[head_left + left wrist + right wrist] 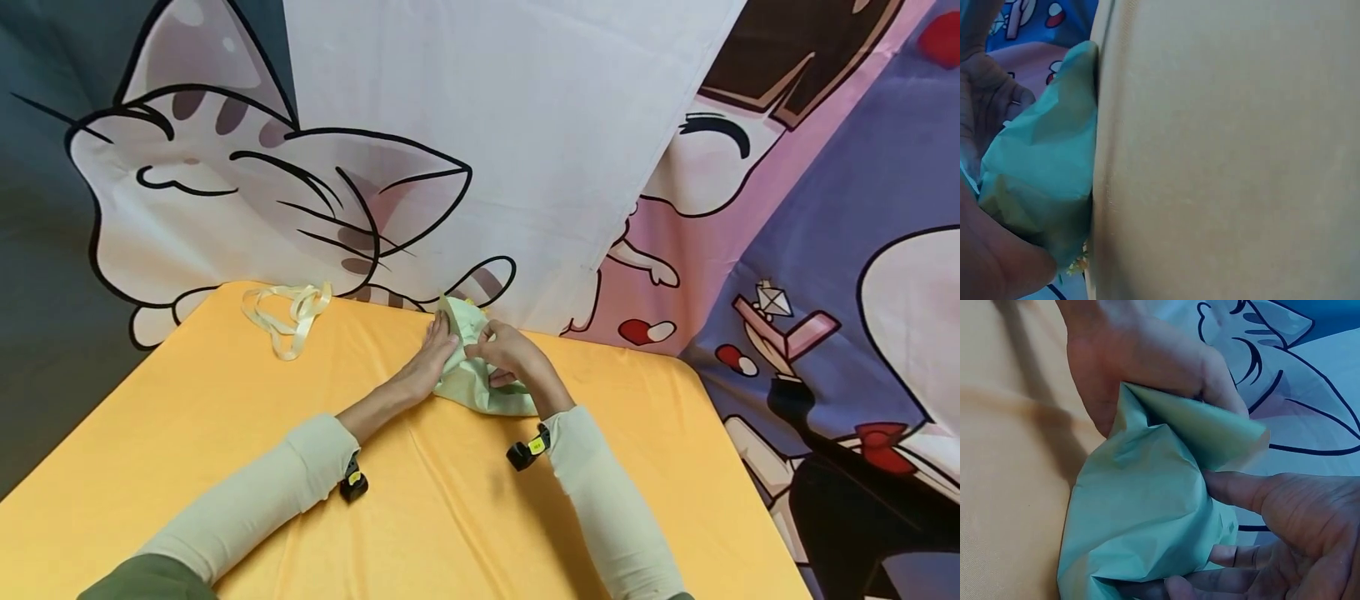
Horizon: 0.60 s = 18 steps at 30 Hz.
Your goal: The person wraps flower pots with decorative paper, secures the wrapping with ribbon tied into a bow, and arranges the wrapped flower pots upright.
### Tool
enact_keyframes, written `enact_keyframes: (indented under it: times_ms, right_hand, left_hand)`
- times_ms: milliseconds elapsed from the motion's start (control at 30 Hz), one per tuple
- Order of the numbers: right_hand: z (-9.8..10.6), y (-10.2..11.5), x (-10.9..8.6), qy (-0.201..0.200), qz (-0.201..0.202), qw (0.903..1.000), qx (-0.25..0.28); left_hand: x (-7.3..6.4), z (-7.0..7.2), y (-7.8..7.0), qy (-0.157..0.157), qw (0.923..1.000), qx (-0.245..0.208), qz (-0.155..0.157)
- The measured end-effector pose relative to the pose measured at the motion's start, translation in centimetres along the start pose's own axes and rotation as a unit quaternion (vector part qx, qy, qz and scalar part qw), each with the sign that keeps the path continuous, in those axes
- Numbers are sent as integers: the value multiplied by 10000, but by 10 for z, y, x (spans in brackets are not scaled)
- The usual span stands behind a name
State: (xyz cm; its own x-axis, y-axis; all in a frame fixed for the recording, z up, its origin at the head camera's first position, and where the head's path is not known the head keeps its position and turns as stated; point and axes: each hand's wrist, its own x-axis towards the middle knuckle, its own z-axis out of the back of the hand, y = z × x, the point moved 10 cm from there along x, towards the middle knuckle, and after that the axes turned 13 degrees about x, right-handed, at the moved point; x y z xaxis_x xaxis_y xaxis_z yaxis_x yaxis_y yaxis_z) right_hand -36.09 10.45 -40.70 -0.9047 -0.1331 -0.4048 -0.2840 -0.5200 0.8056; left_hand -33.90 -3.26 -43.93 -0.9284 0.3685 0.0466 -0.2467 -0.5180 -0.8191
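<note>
A crumpled light green sheet of wrapping paper (476,387) is folded round something at the far edge of the table. Small yellow bits, perhaps flowers, peek out in the left wrist view; the rest of the contents is hidden. My left hand (427,358) presses its palm and straight fingers against the paper's left side, behind a raised flap (1204,428). On the other side my right hand (513,354) holds the paper, thumb on its surface and fingers bent in under a fold, as the right wrist view shows.
A loosely looped cream ribbon (300,312) lies at the table's far left. Yellow cloth (360,533) covers the table. Behind it hangs a printed cartoon backdrop (525,125). Each wrist carries a small black camera (525,452).
</note>
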Motion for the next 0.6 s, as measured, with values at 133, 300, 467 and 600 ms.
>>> enact_keyframes:
  times_ms: [133, 300, 467, 600]
  right_hand:
    - [1, -1, 0, -28, 24, 10000, -26]
    - [0, -1, 0, 36, 95, 9999, 26]
    - [0, -7, -1, 407, 73, 9985, 361]
    - [1, -15, -2, 797, -128, 9935, 806]
  left_hand:
    - [1, 3, 3, -175, 9998, -15, 71]
    - [5, 7, 2, -281, 9992, 289, 71]
    - [9, 7, -5, -176, 9973, 691, -149]
    - [9, 6, -5, -63, 9965, 828, -114]
